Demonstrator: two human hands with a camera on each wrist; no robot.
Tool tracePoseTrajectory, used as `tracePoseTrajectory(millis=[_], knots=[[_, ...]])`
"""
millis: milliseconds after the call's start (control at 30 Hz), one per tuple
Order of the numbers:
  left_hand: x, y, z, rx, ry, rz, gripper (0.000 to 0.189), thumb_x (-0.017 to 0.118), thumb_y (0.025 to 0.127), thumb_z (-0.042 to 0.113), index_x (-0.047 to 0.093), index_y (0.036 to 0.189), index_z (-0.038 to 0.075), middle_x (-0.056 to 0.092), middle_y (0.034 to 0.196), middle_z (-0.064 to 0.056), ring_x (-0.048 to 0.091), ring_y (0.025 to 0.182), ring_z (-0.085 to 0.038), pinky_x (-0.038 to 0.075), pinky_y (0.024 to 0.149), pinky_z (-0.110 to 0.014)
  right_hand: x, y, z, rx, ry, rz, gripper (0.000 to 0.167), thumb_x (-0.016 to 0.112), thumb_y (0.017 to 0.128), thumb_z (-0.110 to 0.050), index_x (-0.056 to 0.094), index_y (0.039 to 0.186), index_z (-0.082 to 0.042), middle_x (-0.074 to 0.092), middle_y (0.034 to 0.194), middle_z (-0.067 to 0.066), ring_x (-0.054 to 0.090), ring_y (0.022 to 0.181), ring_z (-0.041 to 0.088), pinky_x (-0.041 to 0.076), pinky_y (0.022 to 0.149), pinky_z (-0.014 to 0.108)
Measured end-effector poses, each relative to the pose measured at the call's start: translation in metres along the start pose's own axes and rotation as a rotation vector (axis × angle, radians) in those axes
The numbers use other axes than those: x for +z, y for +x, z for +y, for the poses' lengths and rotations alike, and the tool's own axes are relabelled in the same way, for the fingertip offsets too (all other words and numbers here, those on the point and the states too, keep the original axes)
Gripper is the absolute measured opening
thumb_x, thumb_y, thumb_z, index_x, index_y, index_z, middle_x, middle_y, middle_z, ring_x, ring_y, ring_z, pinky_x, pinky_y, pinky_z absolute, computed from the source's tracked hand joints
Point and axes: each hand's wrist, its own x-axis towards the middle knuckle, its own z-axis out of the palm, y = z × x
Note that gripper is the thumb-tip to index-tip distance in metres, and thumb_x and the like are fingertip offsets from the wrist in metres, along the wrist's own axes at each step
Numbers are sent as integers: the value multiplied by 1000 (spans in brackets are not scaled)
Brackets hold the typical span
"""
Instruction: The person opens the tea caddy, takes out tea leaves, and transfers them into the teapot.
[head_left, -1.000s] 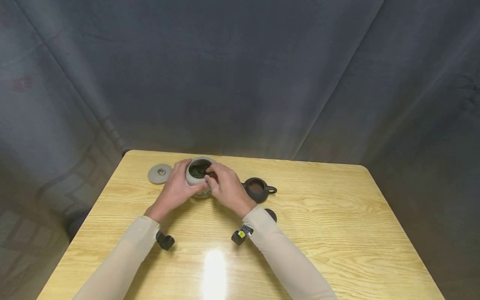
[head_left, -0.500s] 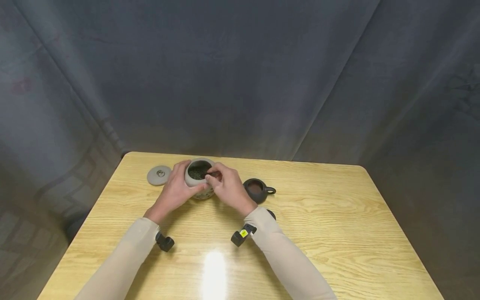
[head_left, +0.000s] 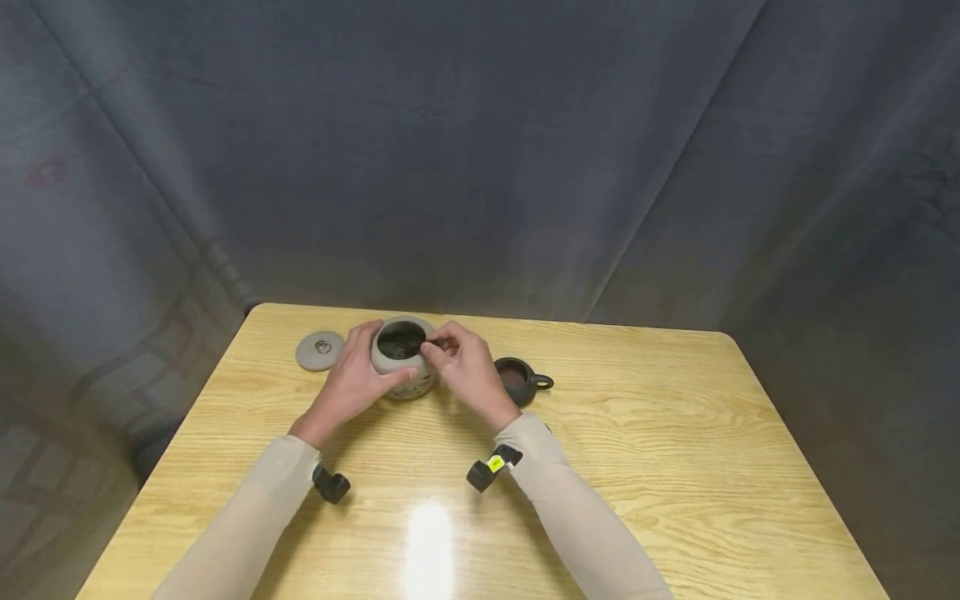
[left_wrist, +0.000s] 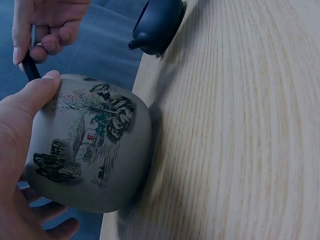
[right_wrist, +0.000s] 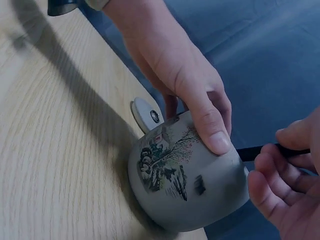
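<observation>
A pale grey jar (head_left: 382, 363) with a painted landscape on its side stands near the far left of the table, its mouth uncovered. Dark green leaf-like bits (head_left: 400, 343) lie inside. My left hand (head_left: 351, 382) grips the jar from the left, thumb on the near side and fingers around the back. At the jar's right rim, my right hand (head_left: 471, 371) pinches a thin black handle (right_wrist: 248, 153) between thumb and fingers. The handle's far end goes into the jar's mouth and is hidden, so its kind does not show.
The jar's grey lid (head_left: 318, 351) with a ring knob lies left of the jar. A dark lidless teapot (head_left: 533, 385) stands right of my right hand. A small dark thing (head_left: 548, 427) is mostly hidden behind the right sleeve. Dark curtains (head_left: 480, 167) hang beyond the table.
My right hand has shifted slightly right, toward the jar's right rim, still pinching the black handle. The right sleeve now covers more of the small dark thing. My left hand stays on the jar.
</observation>
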Motion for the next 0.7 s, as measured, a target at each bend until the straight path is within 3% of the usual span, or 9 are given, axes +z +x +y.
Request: tracePoseTrajectory(millis=[133,200,367,500,700], knots=[[1,1,0,4,-3,7,111,82,87,61,27,167,8,34,168,-19,50,142,-40,48,111,-64,-1,3,3,74,130,29,13,69,104,-14,71,112,-4,74,92,13,71,79,30,64,72,47],[1,1,0,3,-6,9,111,83,87,61,27,167,7,34,168,-19,50,144,-40,47,113,-64,-2,4,3,109,194,42,14,69,104,-12,71,112,-2,75,91,15,73,80,35,64,70,48],[1,2,0,-5,-9,5,113,83,86,62,26,167,8,33,169,-19,48,146,-40,46,114,-64,-5,7,5,171,287,86,14,69,103,-10,72,110,1,76,90,19,69,69,22,58,63,29],[1,1,0,-9,-9,4,113,83,86,61,27,167,8,33,169,-19,46,148,-41,44,116,-65,-7,7,6,179,321,112,13,70,102,-7,71,109,3,76,89,23,64,63,10,57,62,27],[1,1,1,-16,-8,5,113,84,86,60,27,167,7,32,170,-20,44,151,-42,42,118,-65,-9,8,7,189,374,143,12,69,101,-6,71,107,4,76,87,22,64,62,10,56,58,24]])
